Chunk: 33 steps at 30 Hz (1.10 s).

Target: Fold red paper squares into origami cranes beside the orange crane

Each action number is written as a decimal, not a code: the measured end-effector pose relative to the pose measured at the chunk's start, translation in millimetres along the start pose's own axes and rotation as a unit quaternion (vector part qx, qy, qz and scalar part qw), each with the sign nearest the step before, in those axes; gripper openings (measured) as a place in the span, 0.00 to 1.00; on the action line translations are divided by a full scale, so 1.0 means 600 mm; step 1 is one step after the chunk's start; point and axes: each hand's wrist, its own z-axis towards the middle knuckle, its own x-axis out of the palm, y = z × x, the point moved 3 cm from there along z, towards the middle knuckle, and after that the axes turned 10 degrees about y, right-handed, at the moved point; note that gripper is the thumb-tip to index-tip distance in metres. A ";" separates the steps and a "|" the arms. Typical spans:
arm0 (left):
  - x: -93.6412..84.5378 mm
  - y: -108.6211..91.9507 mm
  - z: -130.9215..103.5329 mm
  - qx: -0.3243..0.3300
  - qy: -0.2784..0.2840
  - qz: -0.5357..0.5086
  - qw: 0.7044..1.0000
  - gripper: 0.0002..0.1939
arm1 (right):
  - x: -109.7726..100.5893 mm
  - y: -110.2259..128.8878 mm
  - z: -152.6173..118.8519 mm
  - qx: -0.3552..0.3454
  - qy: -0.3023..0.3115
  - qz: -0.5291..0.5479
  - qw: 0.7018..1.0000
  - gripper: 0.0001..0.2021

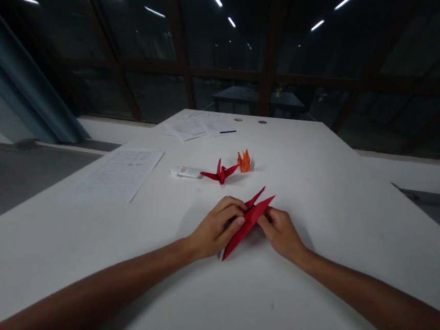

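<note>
A partly folded piece of red origami paper (245, 230) is held up at a slant just above the white table, between both hands. My left hand (220, 224) grips it from the left, thumb on the near face and fingers at the far side. From the right, my right hand (281, 233) pinches its edge, with the fingertips partly hidden behind the paper. Two pointed flaps stick up at its upper end. Beyond the hands stand a finished red paper crane (221, 173) and a smaller orange paper crane (245, 161).
The white table (328, 287) runs to a dark window wall. A small white packet-like item (185, 172) lies left of the red crane. A printed sheet (121, 173) is at the left, more papers (188, 127) and a dark pen (228, 132) farther back. Two round discs (238, 120) sit near the far edge.
</note>
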 end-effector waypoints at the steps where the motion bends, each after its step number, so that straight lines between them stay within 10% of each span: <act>1: 0.000 0.000 -0.001 0.005 0.001 0.003 1.000 0.04 | 0.001 0.000 0.001 0.000 0.001 0.004 1.000 0.16; 24: 0.006 -0.005 -0.009 0.033 0.014 0.062 0.997 0.06 | -0.006 -0.011 0.013 0.032 -0.003 0.084 0.996 0.06; 33: -0.010 0.012 0.002 -0.108 -0.099 0.038 0.989 0.09 | -0.009 -0.013 0.014 0.035 -0.012 0.129 0.991 0.07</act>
